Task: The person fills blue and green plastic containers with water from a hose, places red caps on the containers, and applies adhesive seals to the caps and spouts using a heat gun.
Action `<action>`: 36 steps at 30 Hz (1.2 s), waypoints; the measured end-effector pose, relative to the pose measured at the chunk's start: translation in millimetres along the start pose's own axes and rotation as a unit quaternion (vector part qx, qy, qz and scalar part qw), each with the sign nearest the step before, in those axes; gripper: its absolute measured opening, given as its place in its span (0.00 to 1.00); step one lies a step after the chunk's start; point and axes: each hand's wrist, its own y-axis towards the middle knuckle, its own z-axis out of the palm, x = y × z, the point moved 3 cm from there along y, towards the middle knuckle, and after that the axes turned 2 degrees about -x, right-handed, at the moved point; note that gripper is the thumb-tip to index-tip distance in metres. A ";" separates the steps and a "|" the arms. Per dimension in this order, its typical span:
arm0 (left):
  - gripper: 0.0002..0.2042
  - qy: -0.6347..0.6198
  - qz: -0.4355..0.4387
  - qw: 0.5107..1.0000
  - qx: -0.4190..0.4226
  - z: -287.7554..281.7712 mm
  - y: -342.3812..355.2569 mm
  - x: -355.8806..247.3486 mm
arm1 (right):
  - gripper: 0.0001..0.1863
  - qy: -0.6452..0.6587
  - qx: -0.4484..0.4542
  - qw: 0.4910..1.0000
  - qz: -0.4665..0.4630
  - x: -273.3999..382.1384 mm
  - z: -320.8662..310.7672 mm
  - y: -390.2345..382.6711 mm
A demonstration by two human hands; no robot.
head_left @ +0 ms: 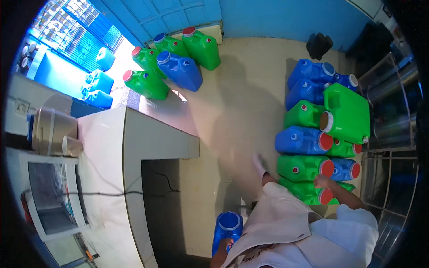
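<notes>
Overlapping white clothing (272, 232), blue jug (228, 234) partly hidden

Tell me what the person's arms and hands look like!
The left hand and right hand are bare, with no gloves. A loose, pale short sleeve covers the right upper arm, leaving the forearm uncovered; I can't make out the left sleeve.

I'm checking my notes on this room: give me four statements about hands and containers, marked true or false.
1. The left hand is at a blue plastic jerrycan. True.
2. The right hand rests on a wooden chair. False: that hand is beside red-capped green plastic jerrycans.
3. A brown-capped green plastic jerrycan lies atop other jerrycans. True.
4. Every jerrycan near the blue panelled door is green. False: a blue-capped blue jerrycan stands among them.
</notes>
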 end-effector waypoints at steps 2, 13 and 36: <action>0.09 -0.001 -0.006 1.000 -0.003 1.8 6.4 -29.6 | 0.12 0.326 -0.082 0.925 0.175 -13.7 -44.1 52.8; 0.09 0.098 0.129 0.987 -0.016 50.8 146.6 -399.1 | 0.12 0.707 -0.188 0.619 0.286 -134.9 -240.5 135.9; 0.26 0.384 0.346 0.848 -0.120 28.3 75.8 -747.6 | 0.12 0.773 -0.239 0.529 0.256 -195.9 -261.8 139.7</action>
